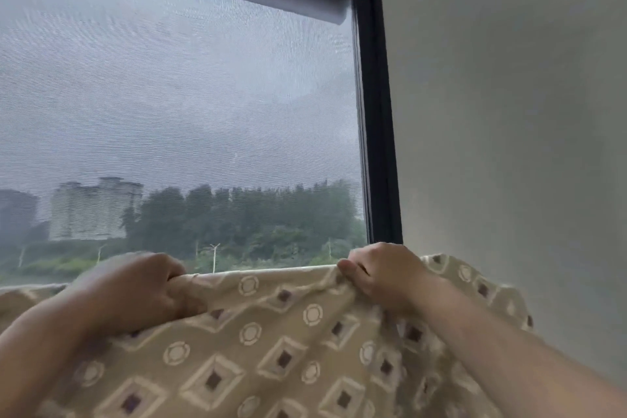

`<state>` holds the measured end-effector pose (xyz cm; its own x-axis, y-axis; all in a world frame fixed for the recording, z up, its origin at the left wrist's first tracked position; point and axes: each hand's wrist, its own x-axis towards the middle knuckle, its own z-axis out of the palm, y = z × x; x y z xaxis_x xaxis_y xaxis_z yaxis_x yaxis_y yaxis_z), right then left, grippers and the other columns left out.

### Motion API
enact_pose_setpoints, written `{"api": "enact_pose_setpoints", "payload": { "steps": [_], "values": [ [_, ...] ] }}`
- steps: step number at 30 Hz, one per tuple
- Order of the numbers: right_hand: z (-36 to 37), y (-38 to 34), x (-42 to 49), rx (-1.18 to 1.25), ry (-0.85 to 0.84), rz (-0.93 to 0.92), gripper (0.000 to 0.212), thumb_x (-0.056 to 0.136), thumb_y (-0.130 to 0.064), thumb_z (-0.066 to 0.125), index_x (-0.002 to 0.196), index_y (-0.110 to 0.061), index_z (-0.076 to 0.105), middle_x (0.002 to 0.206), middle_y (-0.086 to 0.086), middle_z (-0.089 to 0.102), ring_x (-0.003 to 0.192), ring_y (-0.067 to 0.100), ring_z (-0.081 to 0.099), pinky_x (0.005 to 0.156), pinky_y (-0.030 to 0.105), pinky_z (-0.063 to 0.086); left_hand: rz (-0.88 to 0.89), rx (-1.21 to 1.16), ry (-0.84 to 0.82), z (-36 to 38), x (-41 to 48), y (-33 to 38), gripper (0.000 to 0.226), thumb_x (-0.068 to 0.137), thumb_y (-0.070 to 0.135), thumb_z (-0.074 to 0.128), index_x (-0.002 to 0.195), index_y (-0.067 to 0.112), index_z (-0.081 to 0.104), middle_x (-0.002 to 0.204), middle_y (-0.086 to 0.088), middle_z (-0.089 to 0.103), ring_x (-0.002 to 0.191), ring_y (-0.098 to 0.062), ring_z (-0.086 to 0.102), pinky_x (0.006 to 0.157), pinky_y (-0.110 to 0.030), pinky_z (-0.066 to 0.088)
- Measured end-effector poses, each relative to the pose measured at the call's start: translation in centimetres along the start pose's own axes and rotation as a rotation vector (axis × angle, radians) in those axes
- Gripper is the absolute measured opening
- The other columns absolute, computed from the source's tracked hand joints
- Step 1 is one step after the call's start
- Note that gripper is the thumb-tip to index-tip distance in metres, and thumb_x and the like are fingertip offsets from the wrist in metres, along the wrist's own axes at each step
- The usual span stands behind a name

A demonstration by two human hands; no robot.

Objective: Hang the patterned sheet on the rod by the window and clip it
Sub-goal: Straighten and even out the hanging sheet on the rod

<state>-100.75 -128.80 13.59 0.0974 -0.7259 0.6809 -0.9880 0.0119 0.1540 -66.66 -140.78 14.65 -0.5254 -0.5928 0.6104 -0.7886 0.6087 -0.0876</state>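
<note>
Two bare hands hold the beige fabric sheet patterned with cream diamonds and circles [271, 332] up before the dark-framed window [186, 112], so the hanging looks barely begun: no rod or clip is in view, and both draping and clipping seem left to do. The left hand [146, 285] and right hand [383, 276] grip its top hem, well apart. Curled fingers [354, 280] bunch the cloth, with the hem taut between them and the rest falling below.
</note>
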Motion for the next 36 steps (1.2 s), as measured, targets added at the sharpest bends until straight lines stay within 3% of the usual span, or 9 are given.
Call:
{"api": "enact_pose_setpoints", "payload": {
  "steps": [4, 8, 12, 16, 23, 27, 30, 33, 36],
  "values": [
    [-0.1, 5.3, -1.6, 0.013, 0.014, 0.149, 0.054, 0.091, -0.067, 0.027, 0.07, -0.022, 0.05, 0.071, -0.008, 0.056, 0.071, 0.014, 0.055, 0.067, 0.034, 0.044, -0.024, 0.149, 0.139, 1.7, 0.0, -1.1, 0.049, 0.045, 0.079, 0.053, 0.079, 0.044, 0.055, 0.064, 0.022, 0.057, 0.065, 0.005, 0.053, 0.068, -0.024, 0.052],
    [0.5, 10.1, -4.0, 0.13, 0.017, 0.285, 0.066, 0.082, -0.079, 0.015, 0.081, -0.025, 0.053, 0.073, -0.006, 0.06, 0.072, 0.013, 0.057, 0.071, 0.036, 0.046, -0.059, 0.009, 0.103, 2.2, 0.7, 0.4, 0.062, 0.039, 0.096, 0.051, 0.074, 0.045, 0.056, 0.056, 0.024, 0.057, 0.053, 0.004, 0.053, 0.061, -0.028, 0.053],
    [1.9, 11.8, -4.6, 0.403, 0.14, 0.293, 0.032, 0.1, -0.043, 0.04, 0.079, -0.02, 0.049, 0.073, -0.002, 0.059, 0.071, 0.015, 0.055, 0.069, 0.036, 0.043, 0.027, -0.134, -0.027, 2.0, 4.1, 7.6, 0.075, 0.047, 0.1, 0.034, 0.077, 0.036, 0.059, 0.06, 0.019, 0.063, 0.051, 0.0, 0.056, 0.06, -0.031, 0.05],
    [1.9, 14.0, -5.4, 0.556, 0.1, 0.295, 0.041, 0.104, -0.029, 0.039, 0.063, -0.02, 0.041, 0.065, -0.007, 0.048, 0.061, 0.005, 0.043, 0.06, 0.022, 0.033, 0.077, -0.14, -0.033, 3.5, 7.2, 15.2, 0.049, 0.06, 0.082, 0.052, 0.069, 0.034, 0.059, 0.061, 0.015, 0.06, 0.063, -0.007, 0.059, 0.062, -0.029, 0.049],
    [1.6, 18.3, -6.8, 0.235, 0.065, 0.175, 0.043, 0.103, -0.043, 0.024, 0.066, -0.033, 0.043, 0.073, -0.013, 0.046, 0.076, 0.012, 0.046, 0.073, 0.033, 0.036, -0.033, 0.073, 0.006, 4.4, 7.8, 18.4, 0.062, 0.042, 0.081, 0.063, 0.071, 0.027, 0.058, 0.063, 0.01, 0.062, 0.065, -0.008, 0.061, 0.067, -0.03, 0.053],
    [1.2, 21.4, -8.1, 0.106, 0.041, 0.141, 0.046, 0.1, -0.051, 0.023, 0.066, -0.032, 0.047, 0.074, -0.012, 0.05, 0.076, 0.016, 0.051, 0.067, 0.035, 0.038, -0.019, -0.032, 0.044, 5.2, 8.0, 17.5, 0.085, 0.026, 0.103, 0.041, 0.071, 0.034, 0.062, 0.056, 0.012, 0.063, 0.059, -0.008, 0.062, 0.066, -0.031, 0.055],
    [0.7, 22.5, -8.2, 0.06, 0.078, 0.112, 0.049, 0.098, -0.055, 0.021, 0.079, -0.031, 0.059, 0.084, -0.007, 0.06, 0.08, 0.016, 0.055, 0.071, 0.036, 0.044, 0.0, -0.064, 0.09, 5.5, 7.9, 17.4, 0.08, 0.03, 0.104, 0.038, 0.071, 0.039, 0.058, 0.055, 0.012, 0.061, 0.059, -0.01, 0.061, 0.066, -0.033, 0.054],
    [1.0, 22.6, -7.4, 0.202, 0.024, 0.181, 0.049, 0.101, -0.049, 0.029, 0.076, -0.021, 0.061, 0.08, -0.003, 0.06, 0.079, 0.019, 0.055, 0.071, 0.035, 0.042, -0.008, -0.105, 0.078, 5.3, 8.0, 16.9, 0.082, 0.039, 0.105, 0.036, 0.069, 0.033, 0.058, 0.053, 0.009, 0.059, 0.06, -0.017, 0.063, 0.066, -0.037, 0.054],
    [2.5, 22.5, -7.7, 0.646, -0.094, 0.344, 0.053, 0.102, -0.048, 0.031, 0.073, -0.014, 0.059, 0.077, 0.001, 0.064, 0.077, 0.021, 0.06, 0.075, 0.034, 0.042, -0.084, -0.113, -0.009, 3.9, 8.0, 17.4, 0.098, 0.036, 0.107, 0.019, 0.063, 0.025, 0.063, 0.052, 0.006, 0.061, 0.059, -0.017, 0.064, 0.065, -0.035, 0.053]
  ]
}}
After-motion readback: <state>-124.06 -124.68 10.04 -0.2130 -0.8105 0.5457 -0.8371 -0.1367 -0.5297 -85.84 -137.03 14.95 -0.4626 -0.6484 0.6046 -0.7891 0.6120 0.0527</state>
